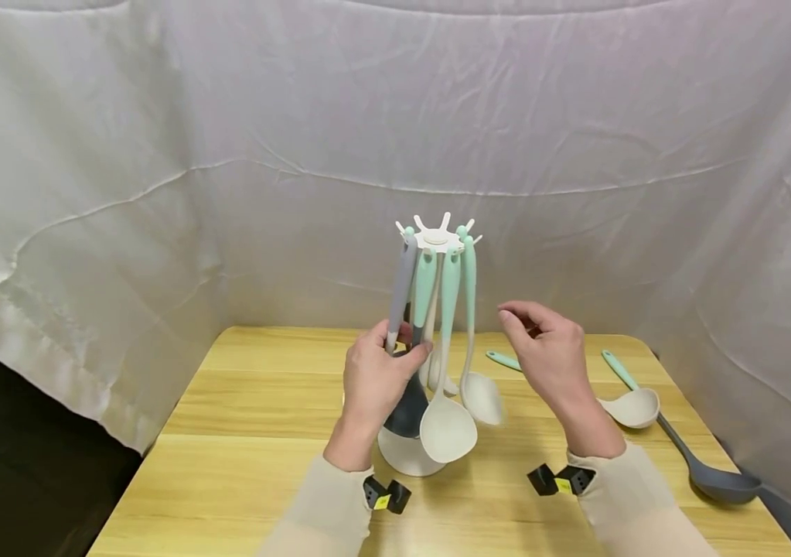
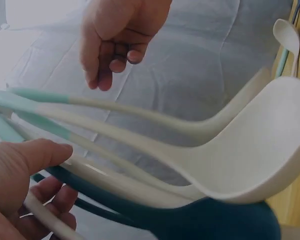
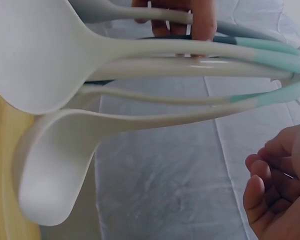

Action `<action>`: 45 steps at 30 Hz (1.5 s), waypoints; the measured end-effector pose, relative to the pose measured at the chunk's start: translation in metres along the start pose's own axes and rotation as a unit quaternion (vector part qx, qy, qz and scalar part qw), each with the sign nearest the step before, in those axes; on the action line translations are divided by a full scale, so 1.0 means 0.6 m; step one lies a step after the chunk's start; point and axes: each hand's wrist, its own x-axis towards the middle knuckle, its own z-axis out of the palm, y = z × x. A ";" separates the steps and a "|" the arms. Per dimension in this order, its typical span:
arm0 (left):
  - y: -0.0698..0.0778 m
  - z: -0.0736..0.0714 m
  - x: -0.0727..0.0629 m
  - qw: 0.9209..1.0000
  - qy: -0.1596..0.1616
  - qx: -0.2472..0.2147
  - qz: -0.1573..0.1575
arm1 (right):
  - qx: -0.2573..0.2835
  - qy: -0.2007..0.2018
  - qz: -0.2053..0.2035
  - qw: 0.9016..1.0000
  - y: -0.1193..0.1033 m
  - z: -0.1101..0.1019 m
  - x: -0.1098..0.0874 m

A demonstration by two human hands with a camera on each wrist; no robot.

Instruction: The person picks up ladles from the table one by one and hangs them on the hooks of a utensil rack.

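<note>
A white utensil rack (image 1: 435, 240) with prongs at its top stands on the table, hung with several utensils. My left hand (image 1: 379, 371) grips it partway up, thumb across a dark stem and fingers partly hidden behind. Near that hand hang a grey handle (image 1: 404, 282) and a dark utensil head (image 2: 230, 220). A white ladle with a mint handle (image 1: 448, 429) hangs at the front, and another white ladle (image 3: 52, 175) at the right. My right hand (image 1: 547, 348) is raised to the right of the rack, apart from it, its fingers loosely curled with nothing in them.
To the right, a white ladle with a mint handle (image 1: 635, 408) lies on the wooden table (image 1: 263, 433), by a dark grey ladle (image 1: 722, 483) near the edge. Another mint handle (image 1: 502, 360) shows behind my right hand. Pale cloth (image 1: 339, 116) encloses the back and sides.
</note>
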 end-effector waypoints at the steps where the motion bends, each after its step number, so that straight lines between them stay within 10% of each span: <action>1: 0.000 0.003 0.000 1.000 0.008 0.003 0.001 | 0.007 0.009 0.001 1.000 0.000 -0.001 -0.005; 24: -0.020 0.055 -0.002 0.992 0.109 -0.004 0.058 | 0.041 0.040 0.002 0.998 0.000 0.003 -0.056; 45: -0.030 0.040 0.010 0.994 0.068 -0.028 0.084 | 0.027 0.043 0.046 0.998 0.027 0.003 -0.074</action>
